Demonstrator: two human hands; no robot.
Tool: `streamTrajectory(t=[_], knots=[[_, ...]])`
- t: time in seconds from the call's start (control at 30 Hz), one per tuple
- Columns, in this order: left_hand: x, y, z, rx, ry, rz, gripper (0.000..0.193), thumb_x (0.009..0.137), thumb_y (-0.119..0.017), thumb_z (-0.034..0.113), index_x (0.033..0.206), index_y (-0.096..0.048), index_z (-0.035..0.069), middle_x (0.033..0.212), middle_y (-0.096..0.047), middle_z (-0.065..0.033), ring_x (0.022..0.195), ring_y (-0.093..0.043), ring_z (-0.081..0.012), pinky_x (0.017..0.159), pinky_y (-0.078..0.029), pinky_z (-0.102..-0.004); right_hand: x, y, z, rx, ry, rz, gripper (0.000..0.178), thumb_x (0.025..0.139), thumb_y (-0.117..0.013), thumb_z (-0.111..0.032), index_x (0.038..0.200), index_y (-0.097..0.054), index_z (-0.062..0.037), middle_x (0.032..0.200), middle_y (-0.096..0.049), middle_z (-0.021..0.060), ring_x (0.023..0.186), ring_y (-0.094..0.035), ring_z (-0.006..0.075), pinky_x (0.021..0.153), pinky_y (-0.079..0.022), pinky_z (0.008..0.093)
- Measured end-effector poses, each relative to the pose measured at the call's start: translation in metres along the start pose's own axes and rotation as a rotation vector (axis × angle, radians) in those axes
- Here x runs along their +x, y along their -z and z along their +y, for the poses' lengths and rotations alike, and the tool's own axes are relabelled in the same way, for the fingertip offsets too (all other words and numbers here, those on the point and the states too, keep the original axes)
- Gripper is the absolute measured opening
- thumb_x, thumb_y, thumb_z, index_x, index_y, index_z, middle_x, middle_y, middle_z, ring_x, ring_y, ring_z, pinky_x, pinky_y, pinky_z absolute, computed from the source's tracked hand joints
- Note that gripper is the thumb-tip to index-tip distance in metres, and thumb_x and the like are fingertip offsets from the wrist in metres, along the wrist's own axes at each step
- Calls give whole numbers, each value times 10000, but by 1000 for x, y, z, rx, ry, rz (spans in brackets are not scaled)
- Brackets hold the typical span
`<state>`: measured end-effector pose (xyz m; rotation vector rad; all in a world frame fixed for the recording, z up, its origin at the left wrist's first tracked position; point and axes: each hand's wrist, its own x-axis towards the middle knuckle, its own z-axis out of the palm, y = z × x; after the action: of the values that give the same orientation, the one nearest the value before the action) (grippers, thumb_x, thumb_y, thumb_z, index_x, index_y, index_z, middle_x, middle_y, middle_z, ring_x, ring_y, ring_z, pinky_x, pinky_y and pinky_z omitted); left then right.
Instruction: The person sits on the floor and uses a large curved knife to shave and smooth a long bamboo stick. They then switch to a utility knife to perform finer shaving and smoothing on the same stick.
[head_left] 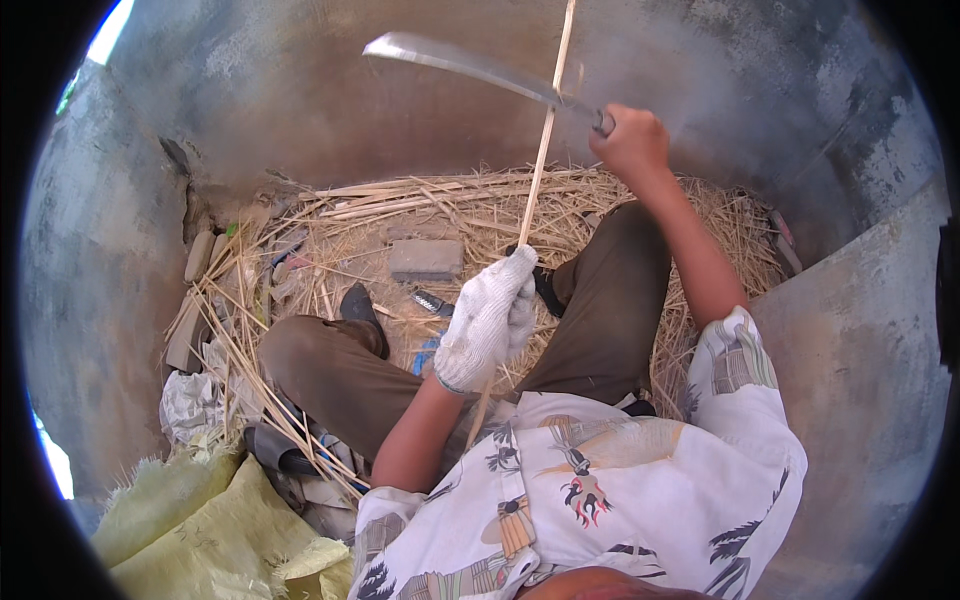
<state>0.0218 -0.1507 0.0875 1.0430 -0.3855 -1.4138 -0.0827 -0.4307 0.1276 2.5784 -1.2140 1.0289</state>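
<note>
My left hand [487, 322], in a white knitted glove, is closed round a long thin pale strip [537, 185], which looks like split bamboo or cane. The strip rises slantwise past the top of the picture; its lower end shows below the glove. My bare right hand [630, 145] grips the handle of a machete [450, 62] with a long curved blade, slightly blurred. Its blade points left and crosses the strip well above the glove; whether the edge touches it I cannot tell.
Shavings and strips [460, 195] cover the floor by the wall [300, 100]. Between my legs are a grey brick [426, 259] and a small dark metal tool [431, 302]. A yellow-green sack [215, 520] lies lower left, near crumpled white plastic [192, 408].
</note>
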Motion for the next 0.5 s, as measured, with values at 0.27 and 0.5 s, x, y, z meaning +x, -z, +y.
streamTrajectory(t=[0.27, 0.5], knots=[[1, 7, 3, 15, 4, 25, 401, 1006, -629, 467, 795, -513, 146, 572, -361, 66, 413, -319, -57, 393, -245, -241, -40, -13, -17, 64, 523, 219, 107, 733, -730, -168, 713, -631, -133, 635, -643, 111, 563, -657, 290, 541, -514, 409], [-3, -9, -12, 85, 36, -9, 398, 994, -640, 498, 805, -539, 162, 562, -357, 85, 397, -321, -60, 374, -227, -250, 52, 13, 33, -120, 45, 169, 166, 756, -729, -275, 779, -673, -121, 688, -688, 108, 658, -692, 328, 623, -543, 473]])
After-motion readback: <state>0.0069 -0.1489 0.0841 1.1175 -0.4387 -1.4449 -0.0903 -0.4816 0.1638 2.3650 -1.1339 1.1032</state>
